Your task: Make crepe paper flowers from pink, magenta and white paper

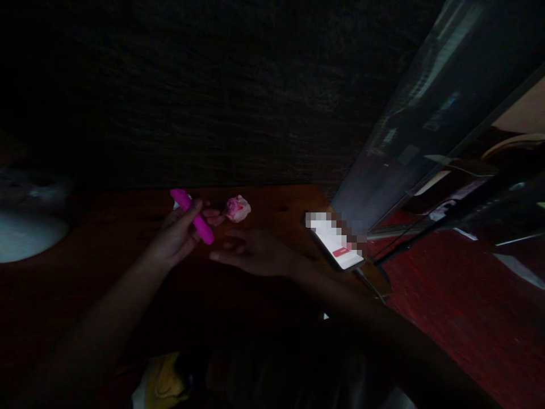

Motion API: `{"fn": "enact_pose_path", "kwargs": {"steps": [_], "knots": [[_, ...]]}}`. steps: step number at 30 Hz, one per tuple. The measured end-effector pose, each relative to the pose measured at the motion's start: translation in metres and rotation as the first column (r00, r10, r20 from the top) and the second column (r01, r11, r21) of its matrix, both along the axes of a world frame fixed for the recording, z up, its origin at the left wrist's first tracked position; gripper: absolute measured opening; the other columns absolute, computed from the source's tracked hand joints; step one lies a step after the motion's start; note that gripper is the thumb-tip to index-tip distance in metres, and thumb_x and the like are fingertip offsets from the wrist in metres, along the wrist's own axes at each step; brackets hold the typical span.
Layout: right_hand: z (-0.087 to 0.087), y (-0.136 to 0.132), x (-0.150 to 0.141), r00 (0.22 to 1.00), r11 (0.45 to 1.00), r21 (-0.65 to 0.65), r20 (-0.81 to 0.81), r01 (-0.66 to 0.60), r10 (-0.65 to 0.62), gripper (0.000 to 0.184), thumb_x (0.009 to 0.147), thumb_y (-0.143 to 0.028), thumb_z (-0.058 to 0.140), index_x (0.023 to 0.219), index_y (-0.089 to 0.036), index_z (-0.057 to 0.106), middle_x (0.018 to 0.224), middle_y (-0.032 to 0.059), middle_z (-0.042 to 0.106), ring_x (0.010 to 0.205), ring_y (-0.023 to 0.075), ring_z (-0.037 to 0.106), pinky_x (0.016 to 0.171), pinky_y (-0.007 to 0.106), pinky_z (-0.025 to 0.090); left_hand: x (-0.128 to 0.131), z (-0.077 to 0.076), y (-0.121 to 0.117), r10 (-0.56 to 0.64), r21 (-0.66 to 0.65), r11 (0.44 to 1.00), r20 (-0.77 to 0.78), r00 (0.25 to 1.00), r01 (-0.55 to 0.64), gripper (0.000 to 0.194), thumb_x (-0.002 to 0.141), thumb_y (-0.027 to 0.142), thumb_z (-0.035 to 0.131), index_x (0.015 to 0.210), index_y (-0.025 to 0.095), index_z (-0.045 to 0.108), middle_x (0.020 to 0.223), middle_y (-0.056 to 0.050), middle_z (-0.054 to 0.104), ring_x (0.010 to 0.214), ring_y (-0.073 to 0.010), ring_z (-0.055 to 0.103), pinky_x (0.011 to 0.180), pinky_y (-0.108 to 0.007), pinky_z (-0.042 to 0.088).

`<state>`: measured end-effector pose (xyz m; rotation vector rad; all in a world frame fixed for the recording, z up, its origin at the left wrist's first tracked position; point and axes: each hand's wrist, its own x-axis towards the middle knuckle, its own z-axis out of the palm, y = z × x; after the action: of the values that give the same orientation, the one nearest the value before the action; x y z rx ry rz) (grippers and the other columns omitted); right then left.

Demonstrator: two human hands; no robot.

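Note:
In the dim head view, my left hand point(181, 233) is closed around a bright magenta stick-like roll point(192, 216), with the thumb across it. Both ends of the roll stick out past the fingers; its exact kind is unclear. Just beyond those fingertips is a pale pink rose-like flower point(238, 208). Whether the fingers touch the flower is too dark to tell. My right hand point(255, 253) hovers to the right of the roll, palm turned inward, fingers loosely stretched and apart, with nothing visible in it. A small white scrap point(175, 200) shows behind the roll.
Below the hands is a brown wooden table point(281, 210) against a dark wall. A lit phone point(336, 241) with a cable point(370, 284) lies near its right edge. A rounded white object point(29, 236) stands at the left. Red floor point(447, 307) extends to the right.

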<state>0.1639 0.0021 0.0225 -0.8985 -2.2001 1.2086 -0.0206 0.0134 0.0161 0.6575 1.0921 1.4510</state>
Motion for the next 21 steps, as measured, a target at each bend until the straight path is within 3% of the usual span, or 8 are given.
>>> {"fn": "enact_pose_path", "kwargs": {"steps": [2, 5, 9, 12, 16, 21], "knots": [[-0.008, 0.015, -0.033, 0.984, 0.955, -0.250, -0.117, -0.161, 0.135, 0.020, 0.088, -0.033, 0.068, 0.103, -0.018, 0.068, 0.091, 0.0025, 0.073, 0.075, 0.0119, 0.068, 0.066, 0.023, 0.055, -0.005, -0.001, 0.002, 0.021, 0.022, 1.000, -0.016, 1.000, -0.020, 0.009, 0.088, 0.025, 0.065, 0.087, 0.016, 0.065, 0.074, -0.004, 0.073, 0.072, -0.0169, 0.073, 0.072, -0.029, 0.061], [-0.020, 0.033, -0.055, 0.977, 0.868, -0.470, -0.200, -0.164, 0.076, 0.016, 0.091, -0.029, 0.065, 0.091, -0.014, 0.069, 0.085, 0.0037, 0.073, 0.070, 0.0095, 0.067, 0.065, 0.021, 0.055, -0.012, -0.005, 0.005, 0.024, 0.073, 0.997, 0.006, 1.000, -0.024, 0.012, 0.084, 0.027, 0.070, 0.088, 0.017, 0.064, 0.079, -0.005, 0.074, 0.077, -0.0180, 0.074, 0.075, -0.030, 0.062], [-0.034, 0.038, -0.052, 0.956, 0.844, -0.517, -0.292, -0.144, -0.016, 0.018, 0.088, -0.032, 0.068, 0.093, -0.015, 0.070, 0.087, 0.0042, 0.074, 0.070, 0.0093, 0.067, 0.063, 0.020, 0.053, -0.010, -0.009, 0.006, -0.042, 0.061, 0.997, 0.016, 0.999, 0.041, 0.013, 0.084, 0.026, 0.070, 0.088, 0.016, 0.063, 0.078, -0.006, 0.074, 0.079, -0.0187, 0.074, 0.073, -0.030, 0.062], [-0.041, 0.033, -0.043, 0.936, 0.860, -0.484, -0.351, -0.164, -0.019, 0.024, 0.083, -0.037, 0.072, 0.088, -0.014, 0.071, 0.084, 0.0037, 0.073, 0.069, 0.0100, 0.066, 0.065, 0.023, 0.053, -0.003, -0.012, 0.004, -0.136, 0.076, 0.988, 0.015, 0.991, 0.135, 0.016, 0.083, 0.026, 0.071, 0.090, 0.014, 0.063, 0.081, -0.008, 0.074, 0.077, -0.0199, 0.074, 0.066, -0.029, 0.062], [-0.045, 0.031, -0.039, 0.917, 0.842, -0.499, -0.400, -0.204, -0.014, 0.032, 0.076, -0.043, 0.078, 0.085, -0.013, 0.071, 0.078, 0.0026, 0.071, 0.065, 0.0097, 0.064, 0.063, 0.024, 0.052, -0.001, -0.016, 0.005, -0.227, 0.087, 0.970, 0.001, 0.974, 0.226, 0.016, 0.085, 0.025, 0.068, 0.093, 0.013, 0.063, 0.088, -0.012, 0.075, 0.074, -0.0208, 0.074, 0.052, -0.024, 0.057], [-0.041, 0.036, -0.039, 0.916, 0.784, -0.601, -0.387, -0.159, -0.111, 0.033, 0.074, -0.043, 0.079, 0.085, -0.013, 0.069, 0.081, 0.0049, 0.072, 0.063, 0.0083, 0.063, 0.065, 0.023, 0.053, -0.009, -0.018, 0.009, -0.232, 0.105, 0.968, 0.048, 0.972, 0.226, 0.021, 0.088, 0.026, 0.066, 0.103, 0.012, 0.064, 0.095, -0.014, 0.075, 0.086, -0.0226, 0.074, 0.068, -0.029, 0.060]]}}
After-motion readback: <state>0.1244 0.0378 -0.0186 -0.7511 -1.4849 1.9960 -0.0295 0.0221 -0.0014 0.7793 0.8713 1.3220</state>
